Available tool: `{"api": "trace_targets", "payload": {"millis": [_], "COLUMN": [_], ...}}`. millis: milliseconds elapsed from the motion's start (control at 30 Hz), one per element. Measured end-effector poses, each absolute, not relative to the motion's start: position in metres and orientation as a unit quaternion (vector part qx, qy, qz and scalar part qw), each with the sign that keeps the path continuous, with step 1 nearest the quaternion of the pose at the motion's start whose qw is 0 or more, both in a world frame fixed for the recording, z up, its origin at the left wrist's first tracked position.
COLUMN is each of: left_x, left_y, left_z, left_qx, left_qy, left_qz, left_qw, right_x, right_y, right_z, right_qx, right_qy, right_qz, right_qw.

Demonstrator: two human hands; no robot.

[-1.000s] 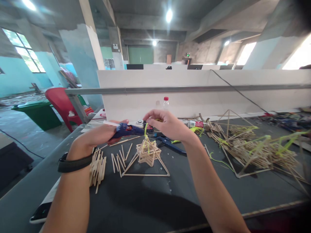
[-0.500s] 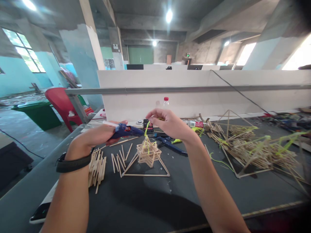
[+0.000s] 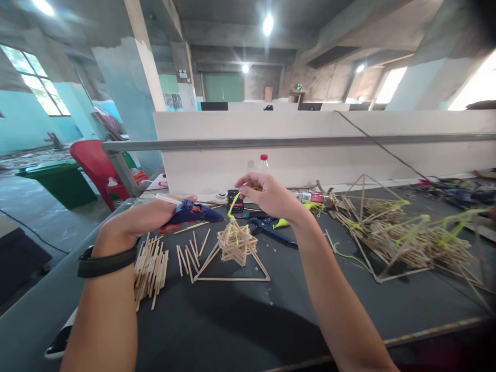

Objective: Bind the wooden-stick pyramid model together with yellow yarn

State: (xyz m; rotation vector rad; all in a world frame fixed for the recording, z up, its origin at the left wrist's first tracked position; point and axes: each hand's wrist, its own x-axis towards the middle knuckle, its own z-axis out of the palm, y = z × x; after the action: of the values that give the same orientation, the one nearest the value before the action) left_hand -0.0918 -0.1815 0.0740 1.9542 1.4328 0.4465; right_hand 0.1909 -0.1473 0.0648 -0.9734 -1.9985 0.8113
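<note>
My left hand (image 3: 165, 214) is closed around a blue glue gun (image 3: 199, 212), its nozzle close to the top of a small wooden-stick pyramid (image 3: 237, 245). A clear glue stick pokes out of the gun's back end. Between the thumb and fingers of my right hand (image 3: 265, 194) is pinched a yellow-green string (image 3: 234, 204), drawn up from the pyramid's tip. The pyramid stands on the dark table (image 3: 232, 315), with stacked sticks inside its frame. Loose sticks (image 3: 153, 271) lie in a heap below my left hand, and several more are scattered nearer the pyramid.
Behind the pyramid lie a phone (image 3: 235, 200) and blue-handled pliers (image 3: 275, 232). A red-capped bottle (image 3: 264, 161) stands by the white partition (image 3: 213, 126). More stick frames with string (image 3: 418, 243) are piled at the right. A red chair (image 3: 91, 165) is beyond the table's left edge.
My left hand has drawn the glue gun slightly left and down, away from the string. My right hand still pinches the string, which slants a little more now.
</note>
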Motion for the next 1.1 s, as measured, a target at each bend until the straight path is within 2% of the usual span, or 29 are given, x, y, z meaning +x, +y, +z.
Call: {"api": "trace_targets", "payload": {"millis": [100,467,833,1100], "left_x": [-0.096,-0.094,-0.097,-0.097], "left_y": [-0.182,-0.188,-0.187,-0.187], "left_z": [0.076,0.081,0.075,0.081], "left_qx": [0.723,0.726,0.659,0.707], "left_qy": [0.54,0.531,0.54,0.514], "left_qz": [0.177,0.187,0.216,0.21], "left_qw": [0.392,0.394,0.477,0.439], "right_x": [0.193,0.19,0.186,0.187], "right_y": [-0.147,-0.152,-0.158,-0.157], "right_z": [0.065,0.068,0.071,0.07], "right_qx": [-0.381,-0.377,-0.374,-0.379], "right_qy": [-0.78,-0.775,-0.78,-0.78], "right_qz": [0.316,0.307,0.298,0.29], "right_qw": [0.383,0.403,0.405,0.405]}}
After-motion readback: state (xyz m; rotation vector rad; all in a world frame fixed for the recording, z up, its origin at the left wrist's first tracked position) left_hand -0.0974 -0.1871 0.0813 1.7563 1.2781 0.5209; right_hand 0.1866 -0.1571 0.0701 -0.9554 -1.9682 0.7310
